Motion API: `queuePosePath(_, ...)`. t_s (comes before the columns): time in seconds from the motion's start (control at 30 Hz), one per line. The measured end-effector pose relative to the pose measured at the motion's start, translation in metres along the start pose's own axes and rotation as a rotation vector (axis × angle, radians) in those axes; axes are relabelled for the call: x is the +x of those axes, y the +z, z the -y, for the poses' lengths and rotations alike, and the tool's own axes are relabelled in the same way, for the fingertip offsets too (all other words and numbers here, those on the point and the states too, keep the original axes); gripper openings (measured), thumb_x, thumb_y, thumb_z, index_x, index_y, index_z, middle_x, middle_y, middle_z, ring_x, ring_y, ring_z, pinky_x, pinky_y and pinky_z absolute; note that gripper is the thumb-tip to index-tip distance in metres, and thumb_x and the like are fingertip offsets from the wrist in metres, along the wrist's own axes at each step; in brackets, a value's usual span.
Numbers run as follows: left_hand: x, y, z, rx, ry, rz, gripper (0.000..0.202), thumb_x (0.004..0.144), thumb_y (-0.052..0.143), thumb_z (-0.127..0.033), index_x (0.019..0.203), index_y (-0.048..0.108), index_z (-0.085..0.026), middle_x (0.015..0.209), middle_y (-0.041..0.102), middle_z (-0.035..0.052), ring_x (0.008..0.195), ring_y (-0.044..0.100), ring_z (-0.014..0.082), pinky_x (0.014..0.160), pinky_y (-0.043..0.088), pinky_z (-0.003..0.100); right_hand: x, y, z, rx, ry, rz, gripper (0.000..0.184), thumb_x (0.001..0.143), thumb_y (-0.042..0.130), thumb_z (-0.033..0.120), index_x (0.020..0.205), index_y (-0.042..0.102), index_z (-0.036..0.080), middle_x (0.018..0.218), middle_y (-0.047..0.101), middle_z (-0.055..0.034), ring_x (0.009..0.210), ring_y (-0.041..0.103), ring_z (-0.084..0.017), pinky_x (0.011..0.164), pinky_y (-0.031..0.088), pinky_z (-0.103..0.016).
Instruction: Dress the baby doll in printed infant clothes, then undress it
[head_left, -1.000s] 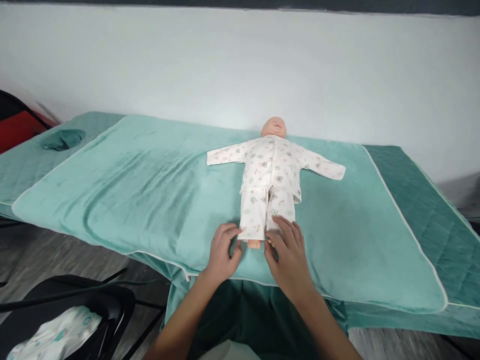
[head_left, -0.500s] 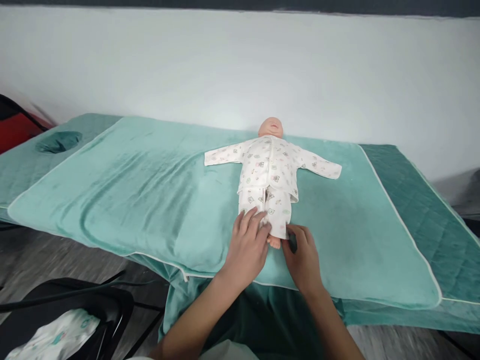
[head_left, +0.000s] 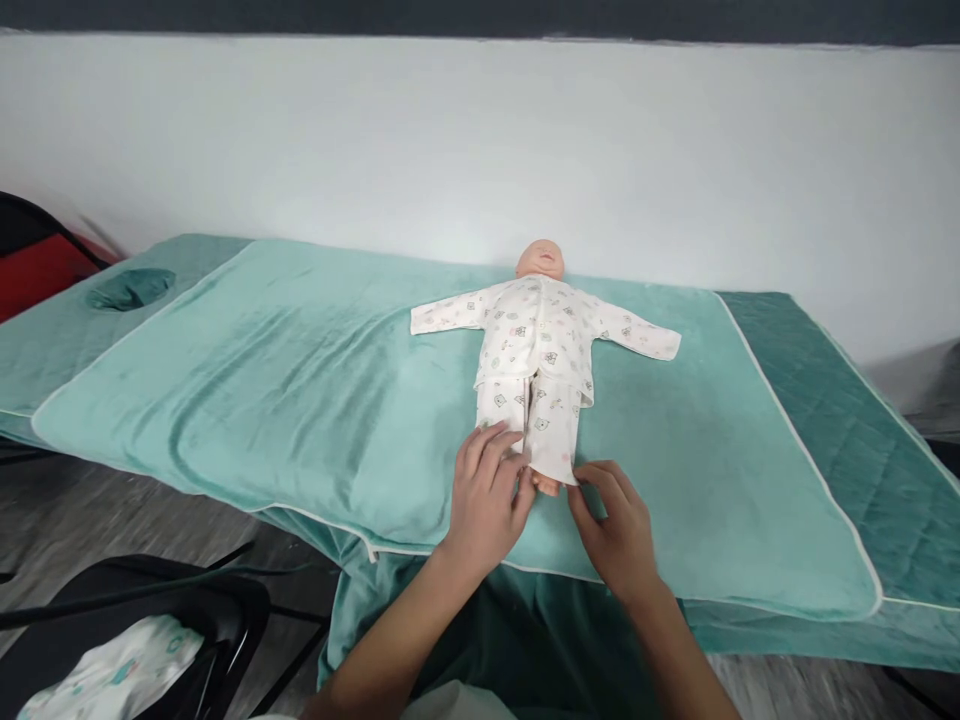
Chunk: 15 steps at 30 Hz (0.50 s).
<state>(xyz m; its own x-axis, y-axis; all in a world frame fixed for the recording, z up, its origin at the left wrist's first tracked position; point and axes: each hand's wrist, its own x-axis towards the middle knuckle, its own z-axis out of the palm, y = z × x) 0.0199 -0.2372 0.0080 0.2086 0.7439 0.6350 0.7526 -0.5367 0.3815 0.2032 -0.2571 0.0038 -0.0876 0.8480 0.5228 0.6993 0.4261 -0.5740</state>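
A baby doll point(head_left: 541, 260) lies on its back with its arms stretched out sideways. It wears a white printed long-sleeved top point(head_left: 536, 325) and matching trousers point(head_left: 553, 425). My left hand point(head_left: 486, 490) rests palm down over the lower end of the trouser leg on the left, fingers extended and slightly apart, hiding that foot. At the hem of the other leg, the thumb and fingertips of my right hand point(head_left: 615, 520) pinch the outer corner of the cloth. Between my hands, the toes of one foot point(head_left: 546, 484) stick out below this hem.
Under the doll, a light green blanket point(head_left: 315, 400) with white piping covers a darker green bed point(head_left: 870, 430) that has a face hole point(head_left: 131, 289). A white wall point(head_left: 375, 140) stands behind. At lower left, a black chair point(head_left: 232, 610) holds a white printed cloth point(head_left: 112, 672).
My right hand has shifted slightly right and down, drawing the hem corner outward. My left hand has slid a little left on the other leg. The view has tilted slightly.
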Motion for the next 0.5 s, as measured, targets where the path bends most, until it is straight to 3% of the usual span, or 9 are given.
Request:
queuePosePath(0.1,-0.008,0.001,0.002,0.015,0.019,-0.032,0.019,0.088,0.060,-0.012,0.103,0.057,-0.022,0.121,0.066,0.0085,0.129,0.055,0.0295,0.107,0.048,0.055,-0.006,0.001,-0.002,-0.013,-0.018,0.028,0.012,0.094,0.055,0.014,0.102,0.059,0.022,0.093,0.064,-0.0048,0.085,0.064,-0.018,0.075,0.054,-0.032)
queuePosePath(0.33,-0.021,0.003,0.008,0.002,0.023,0.024,0.018,0.089,0.059,-0.012,0.105,0.057,-0.020,0.131,0.061,0.0123,0.133,0.051,0.0309,0.107,0.049,0.055,-0.018,0.003,-0.014,0.033,0.018,0.136,0.010,0.096,0.060,0.022,0.106,0.059,0.022,0.102,0.065,-0.0062,0.093,0.066,-0.020,0.080,0.056,-0.033)
queuePosePath(0.5,-0.045,-0.015,0.030,-0.049,0.003,-0.038,0.025,0.092,0.056,-0.013,0.114,0.057,-0.023,0.132,0.059,0.0122,0.130,0.053,0.0274,0.107,0.049,0.052,-0.015,-0.014,-0.029,0.124,0.102,0.140,0.012,0.097,0.059,0.031,0.106,0.061,0.023,0.103,0.065,-0.0060,0.092,0.066,-0.019,0.080,0.055,-0.032)
